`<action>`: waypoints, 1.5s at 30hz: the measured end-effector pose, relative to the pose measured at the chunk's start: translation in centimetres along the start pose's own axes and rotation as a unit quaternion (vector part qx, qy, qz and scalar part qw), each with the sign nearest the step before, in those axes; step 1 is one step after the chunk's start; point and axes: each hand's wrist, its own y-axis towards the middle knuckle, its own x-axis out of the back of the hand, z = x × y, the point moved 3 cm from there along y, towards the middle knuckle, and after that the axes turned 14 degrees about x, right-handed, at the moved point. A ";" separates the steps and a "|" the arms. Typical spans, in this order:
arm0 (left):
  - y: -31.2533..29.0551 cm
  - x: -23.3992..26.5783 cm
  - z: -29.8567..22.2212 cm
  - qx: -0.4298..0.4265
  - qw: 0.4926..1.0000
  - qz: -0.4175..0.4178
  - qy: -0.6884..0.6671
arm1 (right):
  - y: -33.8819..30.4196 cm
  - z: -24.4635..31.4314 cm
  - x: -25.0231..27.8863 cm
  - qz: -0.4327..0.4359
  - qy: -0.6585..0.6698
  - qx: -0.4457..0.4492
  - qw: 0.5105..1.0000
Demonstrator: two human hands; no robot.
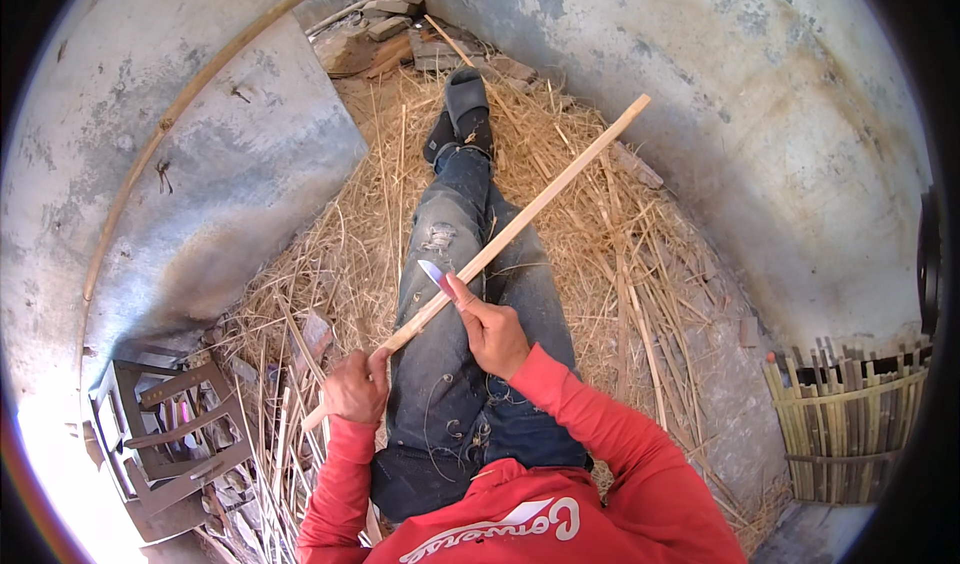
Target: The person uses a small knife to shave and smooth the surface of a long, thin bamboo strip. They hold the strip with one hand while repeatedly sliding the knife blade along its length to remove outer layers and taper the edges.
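Observation:
A long pale strip of split wood or bamboo (540,204) lies slantwise across my jeans, its far end up to the right. My left hand (357,387) is closed around it close to its lower end, and a short piece shows below the fist. In my right hand (493,336) is a knife (436,275), gripped by its handle, which the fingers hide. Its short blade points up and left and lies beside or against the strip, just beyond the left hand; I cannot tell whether it is cutting in.
Shavings and thin strips (590,254) cover the floor around my outstretched legs (440,234). A dark wooden frame (180,434) stands at the left, a slatted bamboo basket (850,414) at the right. Bricks (390,26) lie in the far corner; a long pole (190,94) leans on the left wall.

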 end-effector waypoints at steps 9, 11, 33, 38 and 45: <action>0.8 -0.4 -3.1 0.075 0.989 0.096 -0.088 | 1.1 1.4 0.8 0.035 0.016 0.018 0.999; 0.6 0.5 -1.0 0.111 0.969 0.175 -0.133 | 2.0 -0.2 1.8 -0.014 -0.003 0.051 0.999; -2.0 4.7 9.9 0.004 0.988 0.105 0.117 | 6.6 -4.4 7.8 0.009 -0.142 -0.018 0.990; 0.2 3.4 3.4 0.013 0.985 0.128 0.114 | 4.4 -1.1 4.1 0.022 -0.097 -0.011 0.995; 0.9 -0.9 -1.9 0.051 0.989 0.138 0.007 | 1.6 1.8 -0.3 0.099 -0.074 -0.004 0.992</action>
